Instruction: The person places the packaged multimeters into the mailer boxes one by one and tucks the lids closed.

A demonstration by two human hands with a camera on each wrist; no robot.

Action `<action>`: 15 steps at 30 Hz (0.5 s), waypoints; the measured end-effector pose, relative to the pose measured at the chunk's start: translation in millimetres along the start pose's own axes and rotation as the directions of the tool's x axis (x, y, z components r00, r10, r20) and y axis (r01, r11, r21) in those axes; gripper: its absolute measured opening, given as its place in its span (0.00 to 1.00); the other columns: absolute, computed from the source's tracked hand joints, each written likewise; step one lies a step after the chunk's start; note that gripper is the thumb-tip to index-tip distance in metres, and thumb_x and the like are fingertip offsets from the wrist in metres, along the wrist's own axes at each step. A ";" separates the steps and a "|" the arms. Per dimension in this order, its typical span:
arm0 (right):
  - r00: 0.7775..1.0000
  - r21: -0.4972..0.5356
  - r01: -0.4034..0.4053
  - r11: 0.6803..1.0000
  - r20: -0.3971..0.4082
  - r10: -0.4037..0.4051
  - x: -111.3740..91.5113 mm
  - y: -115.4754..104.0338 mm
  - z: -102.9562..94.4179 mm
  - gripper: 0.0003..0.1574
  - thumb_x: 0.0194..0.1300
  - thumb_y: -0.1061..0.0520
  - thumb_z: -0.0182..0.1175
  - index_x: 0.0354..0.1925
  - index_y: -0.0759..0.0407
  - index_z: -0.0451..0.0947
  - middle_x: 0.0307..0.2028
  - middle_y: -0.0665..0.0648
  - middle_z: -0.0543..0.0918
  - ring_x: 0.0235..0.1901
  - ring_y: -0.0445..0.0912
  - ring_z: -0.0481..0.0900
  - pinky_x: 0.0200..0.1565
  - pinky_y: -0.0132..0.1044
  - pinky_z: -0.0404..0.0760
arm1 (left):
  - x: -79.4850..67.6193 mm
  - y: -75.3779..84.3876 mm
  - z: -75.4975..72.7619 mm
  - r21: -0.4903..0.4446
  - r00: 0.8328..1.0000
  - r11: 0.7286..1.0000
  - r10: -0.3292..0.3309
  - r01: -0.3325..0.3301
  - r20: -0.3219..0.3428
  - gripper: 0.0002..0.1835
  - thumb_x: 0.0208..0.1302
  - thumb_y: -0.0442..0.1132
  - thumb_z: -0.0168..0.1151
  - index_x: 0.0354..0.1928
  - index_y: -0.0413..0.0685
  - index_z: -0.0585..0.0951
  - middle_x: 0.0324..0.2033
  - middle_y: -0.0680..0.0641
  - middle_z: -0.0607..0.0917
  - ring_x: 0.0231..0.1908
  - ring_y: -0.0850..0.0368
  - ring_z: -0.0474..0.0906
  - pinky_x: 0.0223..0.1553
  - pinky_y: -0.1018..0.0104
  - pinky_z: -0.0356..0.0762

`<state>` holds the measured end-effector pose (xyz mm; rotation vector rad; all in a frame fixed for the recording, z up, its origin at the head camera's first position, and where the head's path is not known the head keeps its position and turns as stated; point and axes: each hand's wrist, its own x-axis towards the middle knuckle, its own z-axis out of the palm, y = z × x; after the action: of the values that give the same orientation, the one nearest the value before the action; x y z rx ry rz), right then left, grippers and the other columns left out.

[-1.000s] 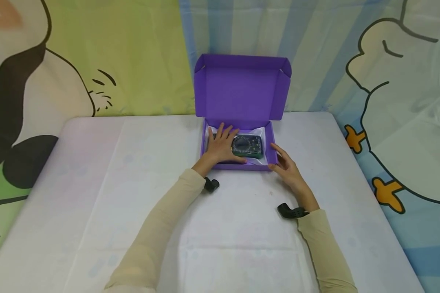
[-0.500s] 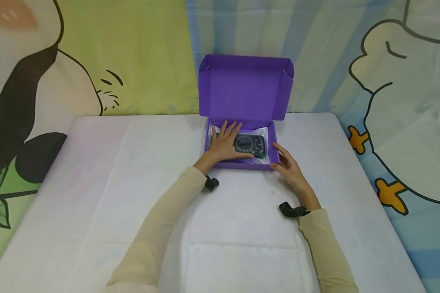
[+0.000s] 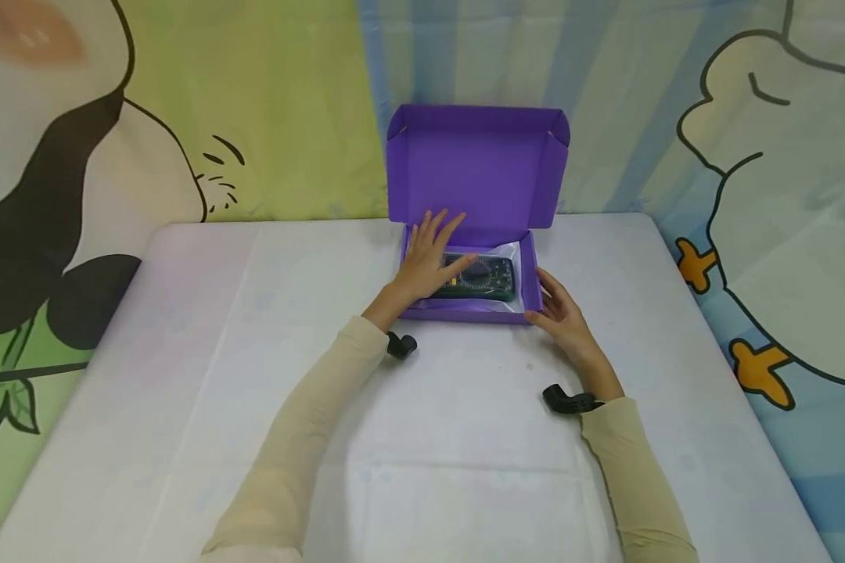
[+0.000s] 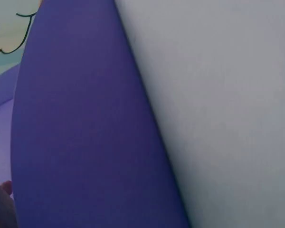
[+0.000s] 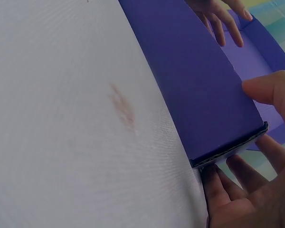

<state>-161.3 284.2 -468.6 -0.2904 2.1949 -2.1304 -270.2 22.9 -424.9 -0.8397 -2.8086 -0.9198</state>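
A meter point(image 3: 489, 280) lies in an open box point(image 3: 472, 316), a left grip point(image 3: 428, 264) spread wide over its left end, holding nothing, while the right grip point(image 3: 566, 314) closes round the box's near right corner on a white worktop point(image 3: 465, 422). Should that hold slacken, a tug on the meter could drag the box. Half a second earlier, the left grip covered more of the meter.
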 end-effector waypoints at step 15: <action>0.996 0.012 -0.071 0.997 -0.058 0.071 4.0 -14.8 -1.7 0.45 0.64 0.60 0.58 0.72 0.50 0.46 0.73 0.54 0.48 0.71 0.54 0.48 0.61 0.25 0.65 | -4.5 -23.1 -40.0 -0.104 0.965 0.994 -0.007 -0.022 -0.264 0.40 0.61 0.58 0.56 0.71 0.73 0.47 0.73 0.50 0.39 0.72 0.51 0.27 0.69 0.43 0.38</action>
<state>-164.2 284.8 -453.5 -0.1495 2.1896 -2.1381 -282.5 -17.4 -405.3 -0.6804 -2.5469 -1.0985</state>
